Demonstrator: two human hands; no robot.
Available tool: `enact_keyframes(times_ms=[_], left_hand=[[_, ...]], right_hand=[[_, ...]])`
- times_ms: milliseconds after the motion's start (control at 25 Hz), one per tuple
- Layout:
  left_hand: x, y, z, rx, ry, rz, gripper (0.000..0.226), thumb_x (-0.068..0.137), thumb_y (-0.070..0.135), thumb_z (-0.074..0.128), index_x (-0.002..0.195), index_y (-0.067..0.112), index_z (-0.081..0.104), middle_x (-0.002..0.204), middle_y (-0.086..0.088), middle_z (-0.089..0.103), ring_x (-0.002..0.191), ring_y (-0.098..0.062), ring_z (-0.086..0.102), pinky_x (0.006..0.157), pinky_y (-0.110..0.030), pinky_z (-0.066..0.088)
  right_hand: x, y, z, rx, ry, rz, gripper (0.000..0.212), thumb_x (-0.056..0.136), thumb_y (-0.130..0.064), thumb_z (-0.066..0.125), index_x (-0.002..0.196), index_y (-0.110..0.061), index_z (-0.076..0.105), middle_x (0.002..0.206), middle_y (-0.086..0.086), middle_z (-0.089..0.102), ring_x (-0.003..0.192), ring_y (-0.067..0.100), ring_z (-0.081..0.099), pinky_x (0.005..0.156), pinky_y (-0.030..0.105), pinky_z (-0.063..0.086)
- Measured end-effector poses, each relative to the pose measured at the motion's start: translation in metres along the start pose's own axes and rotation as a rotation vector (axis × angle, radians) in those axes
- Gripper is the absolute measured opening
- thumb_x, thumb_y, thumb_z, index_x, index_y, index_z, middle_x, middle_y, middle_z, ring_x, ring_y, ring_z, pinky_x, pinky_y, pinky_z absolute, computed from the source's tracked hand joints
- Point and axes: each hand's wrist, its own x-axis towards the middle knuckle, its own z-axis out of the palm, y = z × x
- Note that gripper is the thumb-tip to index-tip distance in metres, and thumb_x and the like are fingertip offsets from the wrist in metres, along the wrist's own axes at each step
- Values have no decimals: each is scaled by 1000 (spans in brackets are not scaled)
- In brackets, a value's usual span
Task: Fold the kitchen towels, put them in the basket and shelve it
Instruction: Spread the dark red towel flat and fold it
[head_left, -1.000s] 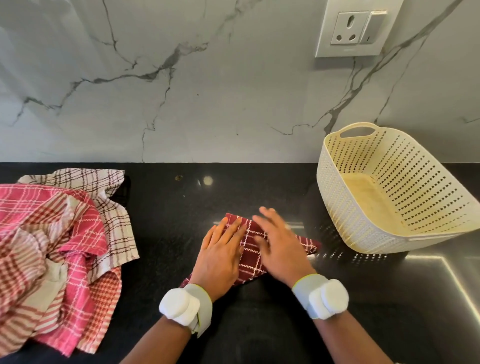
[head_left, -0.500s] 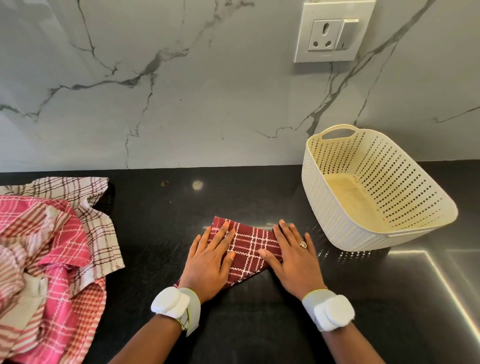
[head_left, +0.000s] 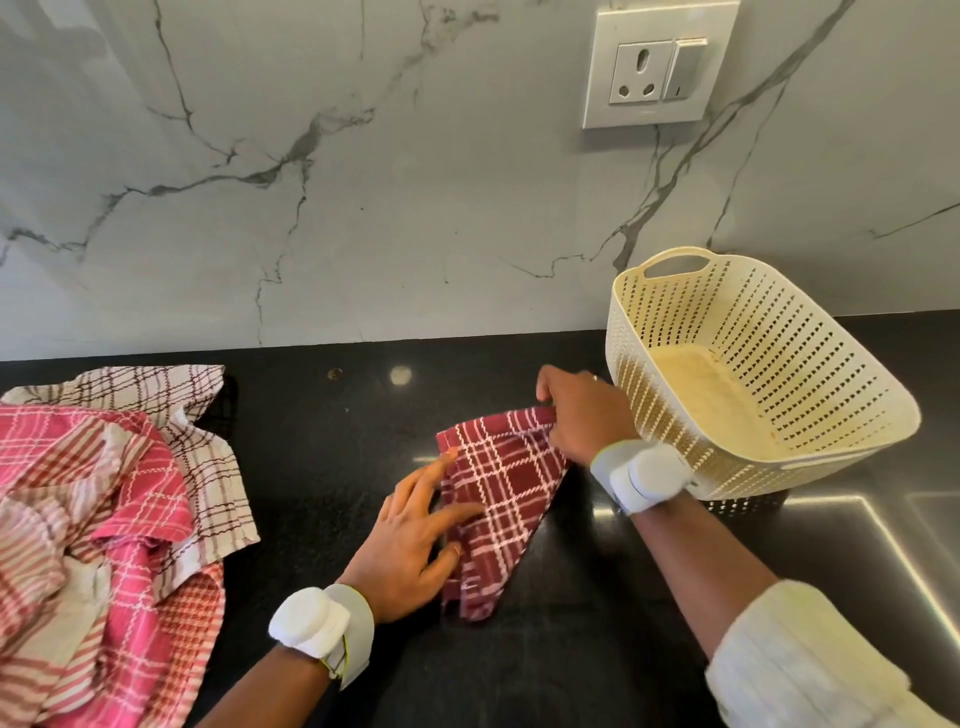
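A folded dark red checked towel (head_left: 506, 483) is lifted partly off the black counter (head_left: 332, 447). My right hand (head_left: 584, 415) pinches its far right corner and raises it. My left hand (head_left: 410, 535) holds the towel's left edge, thumb on top and fingers along the cloth. The cream perforated basket (head_left: 649, 332) stands just right of my right hand, with nothing in it. A heap of unfolded pink, red and brown checked towels (head_left: 104, 509) lies at the left of the counter.
A marble wall (head_left: 363, 182) runs behind the counter, with a socket and switch plate (head_left: 657, 67) above the basket. The counter's bright edge lines (head_left: 893, 530) show at the lower right.
Both hands lay flat pressing the folded towel on the counter. Now my right hand has gripped its far corner and lifted it toward the basket, while my left hand holds the left edge.
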Motion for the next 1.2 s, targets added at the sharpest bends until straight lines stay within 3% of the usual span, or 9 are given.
enact_keyframes(times_ms=[80, 200, 360, 480, 720, 880, 960, 1080, 1200], left_hand=[[2, 5, 5, 102, -33, 26, 56, 89, 58, 35, 144, 53, 25, 159, 15, -13, 146, -14, -7, 116, -39, 5], [9, 14, 14, 189, -34, -42, 60, 92, 69, 26, 147, 54, 6, 158, 19, -14, 146, -18, -6, 116, -40, -1], [15, 22, 25, 208, 4, -137, 60, 92, 72, 19, 146, 56, -1, 159, 18, -9, 145, -21, 1, 115, -41, 0], [16, 29, 33, 198, 6, -193, 59, 92, 70, 18, 145, 56, -5, 160, 15, -9, 143, -22, 2, 115, -44, 3], [20, 41, 40, 254, 116, -251, 59, 91, 64, 23, 145, 43, 28, 157, 9, 21, 130, -21, 31, 102, -41, 27], [21, 38, 23, 249, 339, -212, 38, 87, 48, 54, 123, 34, 57, 126, 10, 60, 101, -14, 50, 82, -32, 34], [25, 27, 9, 226, 413, -150, 36, 84, 35, 64, 119, 30, 55, 123, 9, 58, 108, -15, 51, 92, -31, 34], [41, 8, -14, 269, 198, 4, 66, 87, 24, 63, 145, 30, 34, 154, 10, 31, 143, -20, 23, 113, -40, 22], [41, -5, -10, 238, 28, 41, 63, 93, 17, 53, 149, 35, 28, 156, 13, 26, 146, -20, 20, 111, -47, 33]], right_hand=[[15, -7, -7, -15, 128, -71, 37, 78, -12, 67, 111, -22, 53, 98, 3, 66, 93, 27, 62, 75, 34, 47], [17, -19, -4, 19, 202, -150, 42, 78, -15, 74, 117, -19, 58, 104, 3, 69, 96, 25, 64, 80, 34, 51], [-13, -24, 8, 115, 255, -183, 38, 78, -11, 70, 114, -20, 63, 103, 0, 68, 95, 23, 63, 79, 33, 50], [-47, -25, 26, 171, 255, -183, 50, 73, -6, 70, 121, -19, 60, 105, 1, 68, 95, 24, 64, 80, 38, 53], [-89, -24, 76, 250, 276, -150, 54, 69, -3, 71, 121, -12, 63, 105, 4, 70, 95, 24, 66, 80, 34, 55], [-104, -22, 101, 327, 287, -93, 46, 78, -8, 54, 123, -9, 62, 116, 6, 68, 115, 24, 60, 95, 39, 52], [-100, -13, 106, 330, 293, -159, 44, 76, -3, 54, 117, -11, 66, 116, 3, 69, 117, 23, 59, 103, 42, 44], [-80, 9, 100, 291, 288, -249, 38, 71, 0, 69, 105, -18, 72, 111, -3, 72, 119, 20, 58, 115, 48, 22], [-63, 25, 90, 262, 275, -224, 34, 75, -1, 70, 102, -22, 73, 110, -8, 71, 123, 20, 56, 117, 51, 16]])
